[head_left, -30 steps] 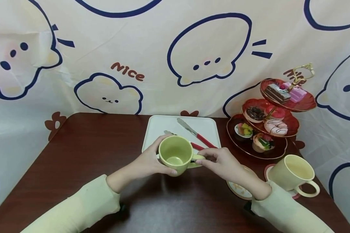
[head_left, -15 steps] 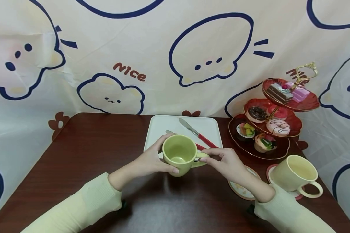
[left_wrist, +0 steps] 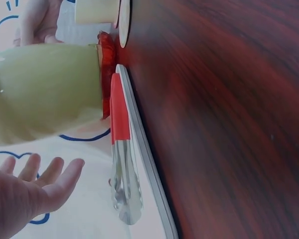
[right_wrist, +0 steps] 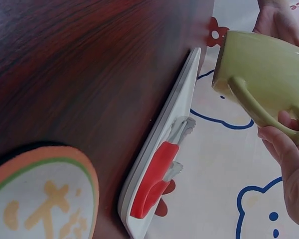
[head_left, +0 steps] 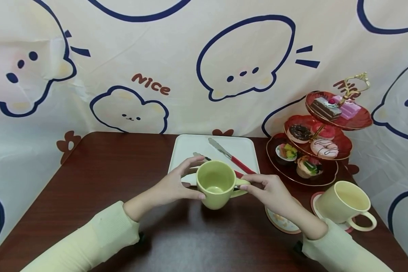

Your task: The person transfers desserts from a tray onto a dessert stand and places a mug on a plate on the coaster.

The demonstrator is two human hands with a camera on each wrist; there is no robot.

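A green mug (head_left: 215,184) hangs above the table, upright, with its handle to the right. My right hand (head_left: 272,194) pinches that handle between thumb and fingers, as the right wrist view also shows on the mug (right_wrist: 264,69). Around the mug's left side, my left hand (head_left: 171,187) curves loosely. In the left wrist view the left hand (left_wrist: 30,199) has its fingers spread, with a gap to the mug (left_wrist: 50,94). Behind the mug lies a white tray (head_left: 187,147) bearing red-handled metal utensils (head_left: 239,164) that look like tongs; the mug partly hides them.
A round coaster (head_left: 280,223) lies below the right forearm. To its right, a pale yellow mug (head_left: 343,200) stands on another coaster. At the back right rises a three-tier red stand (head_left: 338,147) with cakes and donuts. A printed cloth (head_left: 176,49) hangs behind the dark wooden table (head_left: 122,162).
The green mug has moved a little to the right with my right hand. My left hand has loosened from the mug's side, leaving a gap. The tray and stand stay put.
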